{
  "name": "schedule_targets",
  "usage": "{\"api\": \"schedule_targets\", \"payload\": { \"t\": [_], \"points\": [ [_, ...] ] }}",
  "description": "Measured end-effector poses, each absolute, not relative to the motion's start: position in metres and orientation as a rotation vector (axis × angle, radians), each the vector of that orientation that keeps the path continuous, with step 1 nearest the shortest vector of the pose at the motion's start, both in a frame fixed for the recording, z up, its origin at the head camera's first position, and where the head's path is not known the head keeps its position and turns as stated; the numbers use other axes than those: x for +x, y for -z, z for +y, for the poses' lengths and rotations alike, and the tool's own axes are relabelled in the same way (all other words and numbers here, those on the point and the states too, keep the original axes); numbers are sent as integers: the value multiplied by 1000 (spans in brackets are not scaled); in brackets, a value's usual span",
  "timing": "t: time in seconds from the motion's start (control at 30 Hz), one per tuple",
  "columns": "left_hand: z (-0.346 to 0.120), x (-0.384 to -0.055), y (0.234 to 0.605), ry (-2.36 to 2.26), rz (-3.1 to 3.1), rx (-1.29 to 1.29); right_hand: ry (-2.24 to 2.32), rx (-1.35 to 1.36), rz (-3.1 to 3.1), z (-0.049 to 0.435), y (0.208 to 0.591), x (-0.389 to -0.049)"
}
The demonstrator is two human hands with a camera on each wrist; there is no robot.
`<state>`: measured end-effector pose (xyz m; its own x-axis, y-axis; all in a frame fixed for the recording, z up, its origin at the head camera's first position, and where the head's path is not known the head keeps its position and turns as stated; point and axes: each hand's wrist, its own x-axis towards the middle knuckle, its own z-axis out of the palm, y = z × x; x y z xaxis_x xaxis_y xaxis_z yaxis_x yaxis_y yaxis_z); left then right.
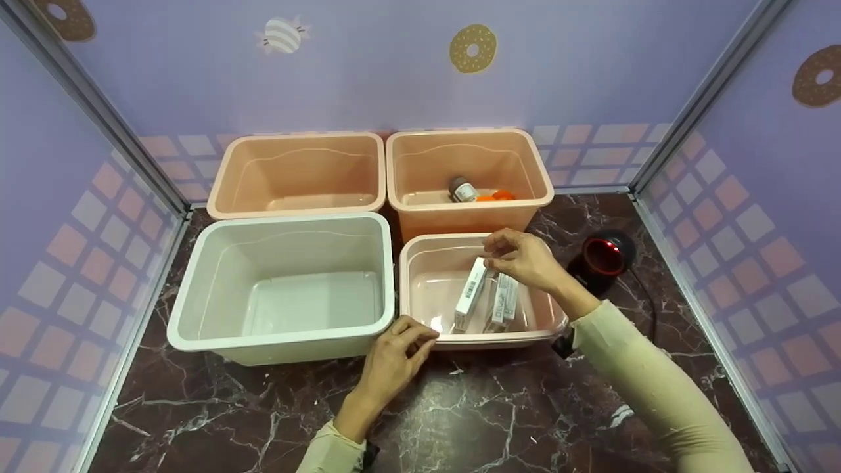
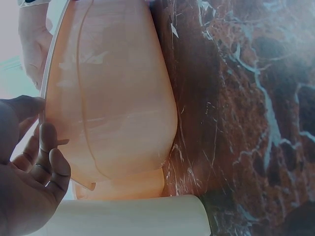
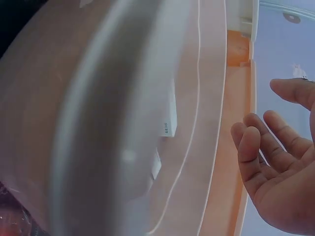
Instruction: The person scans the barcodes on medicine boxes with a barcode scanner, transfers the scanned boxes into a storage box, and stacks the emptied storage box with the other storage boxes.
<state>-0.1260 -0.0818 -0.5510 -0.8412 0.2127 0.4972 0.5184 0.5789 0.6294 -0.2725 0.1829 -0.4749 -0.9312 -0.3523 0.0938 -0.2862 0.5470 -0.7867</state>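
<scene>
My left hand point(image 1: 392, 358) pinches the rim of the small pink tub point(image 1: 430, 266) at its front left corner; in the left wrist view the thumb and fingers lie on either side of the rim. Two slim white boxes lean inside that tub: one carton point(image 1: 470, 294) with a barcode, and beside it a printed carton point(image 1: 504, 299). Above the tub's right part hovers my right hand point(image 1: 522, 259), fingers loosely bent. The right wrist view shows that hand point(image 3: 283, 167) with nothing between thumb and fingers.
A large white tub point(image 1: 282, 341) stands left of the pink one. Behind are two orange tubs; the right tub point(image 1: 470, 209) holds a small bottle point(image 1: 464, 190) and an orange item point(image 1: 500, 195). A black scanner point(image 1: 608, 253) glows red at right, its cable trailing on the marble surface.
</scene>
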Motion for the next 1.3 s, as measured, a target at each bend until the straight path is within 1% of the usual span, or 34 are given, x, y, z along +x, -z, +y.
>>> {"api": "schedule_targets", "payload": {
  "t": [0.17,0.37,0.6,0.97,1.3],
  "points": [
    [-82,-126,551,1141,-2446,-590,1327,-648,2711,182,481,-270],
    [-82,-126,550,1143,-2457,-587,1197,-726,2792,182,488,-266],
    [-82,-125,550,1138,-2457,-590,1159,-724,2762,181,496,-261],
    [-82,-125,549,1150,-2462,-593,1061,-842,2729,174,501,-260],
    [-82,-124,549,1143,-2462,-595,989,-860,2747,172,510,-262]
  ]
}}
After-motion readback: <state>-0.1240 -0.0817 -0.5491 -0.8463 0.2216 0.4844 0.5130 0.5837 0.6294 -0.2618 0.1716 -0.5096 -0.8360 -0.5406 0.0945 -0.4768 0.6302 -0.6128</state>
